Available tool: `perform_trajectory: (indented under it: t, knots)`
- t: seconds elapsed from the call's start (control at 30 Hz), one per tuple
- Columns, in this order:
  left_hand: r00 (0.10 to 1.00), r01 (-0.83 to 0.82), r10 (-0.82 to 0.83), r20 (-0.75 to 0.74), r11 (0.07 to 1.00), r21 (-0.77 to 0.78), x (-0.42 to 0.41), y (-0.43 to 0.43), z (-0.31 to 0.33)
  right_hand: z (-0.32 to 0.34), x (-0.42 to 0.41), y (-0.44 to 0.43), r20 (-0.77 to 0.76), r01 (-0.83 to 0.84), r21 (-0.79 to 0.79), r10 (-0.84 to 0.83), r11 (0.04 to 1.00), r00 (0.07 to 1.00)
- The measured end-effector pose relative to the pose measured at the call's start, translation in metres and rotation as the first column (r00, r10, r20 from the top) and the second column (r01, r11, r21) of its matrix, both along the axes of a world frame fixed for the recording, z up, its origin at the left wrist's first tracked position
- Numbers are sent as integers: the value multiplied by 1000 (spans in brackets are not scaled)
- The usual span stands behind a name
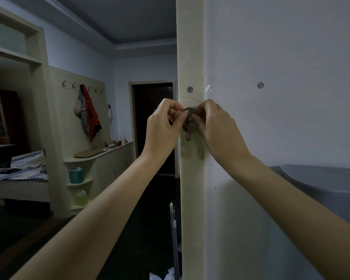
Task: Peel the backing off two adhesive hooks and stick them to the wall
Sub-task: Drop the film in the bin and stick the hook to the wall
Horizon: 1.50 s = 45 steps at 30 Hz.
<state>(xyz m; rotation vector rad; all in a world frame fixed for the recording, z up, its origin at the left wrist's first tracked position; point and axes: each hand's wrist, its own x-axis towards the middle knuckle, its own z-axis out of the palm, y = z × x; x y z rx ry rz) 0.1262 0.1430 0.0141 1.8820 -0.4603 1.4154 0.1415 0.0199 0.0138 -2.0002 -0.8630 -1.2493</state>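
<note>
An adhesive hook [189, 123] with a dark round centre and a thin metal hook hanging below it is held in front of the cream corner strip of the wall [191, 63]. My left hand [163, 126] pinches its left edge with thumb and forefinger. My right hand [216, 124] pinches its right edge, fingers curled. A clear film [207, 89] shines just above my right hand. Whether the hook touches the wall cannot be told. No second hook shows.
Two round "SF" marks sit on the wall, one [190, 89] above the hook and one [260, 85] to the right. A grey rounded object [321, 180] lies at the right. A coat rack [83, 87], shelves and a dark doorway [153, 126] stand on the left.
</note>
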Motion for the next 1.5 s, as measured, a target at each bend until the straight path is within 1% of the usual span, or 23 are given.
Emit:
perform_trajectory:
  t: [0.13,0.4,0.53,0.73,0.87,0.97,1.07,1.17,1.3,1.5]
  knots:
    - [1000,5,-5,13,1000,-11,3,-1,-2,-1,-2,0,4,-16,3,16,1000,1000]
    - [997,-4,6,73,1000,-16,6,-4,-6,-1,-3,0,72,105,-94,-98,990,993]
    - [994,-19,20,108,1000,-14,7,-3,-7,0,-4,-1,63,109,-100,-103,989,993]
    - [994,-47,37,103,994,98,7,3,-5,-2,0,-2,87,83,-101,-74,991,993]
    - [993,-51,35,112,988,145,8,8,-3,-1,7,-10,179,117,-132,-92,984,980]
    - [989,-74,46,139,976,206,9,12,-3,-5,11,-15,241,104,-177,-59,979,969]
    - [982,-108,60,180,957,269,8,17,-7,-12,15,-14,362,202,-215,-114,956,925]
    - [985,-88,39,170,953,289,9,20,-12,-16,20,-12,396,227,-186,-139,956,908]
    - [990,-51,15,144,966,252,9,20,-13,-18,22,-10,386,207,-165,-130,964,913]
    - [994,49,-68,85,976,211,11,21,-18,-20,22,-12,398,243,-123,-176,962,900]
